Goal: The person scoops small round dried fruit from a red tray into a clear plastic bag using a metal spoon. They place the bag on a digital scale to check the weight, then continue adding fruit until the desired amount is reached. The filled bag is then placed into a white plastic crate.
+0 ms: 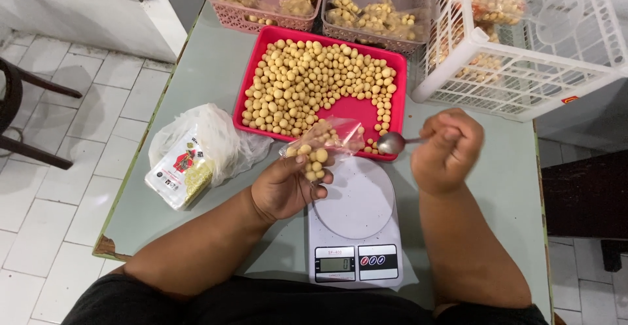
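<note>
Left hand (284,187): we grip the small clear bag (322,145) of round snacks, mouth up over the scale (356,223) | right hand (448,149): fist around spoon (392,143), bowl level beside bag | red tray (398,102) just behind, within scooping reach on desk (196,83)

I see my left hand (286,187) gripping a small clear plastic bag (322,147) of round yellow snacks above the white digital kitchen scale (356,233); my right hand (447,149) clasps a metal spoon (395,142) near the far red plastic tray (392,112)
</note>
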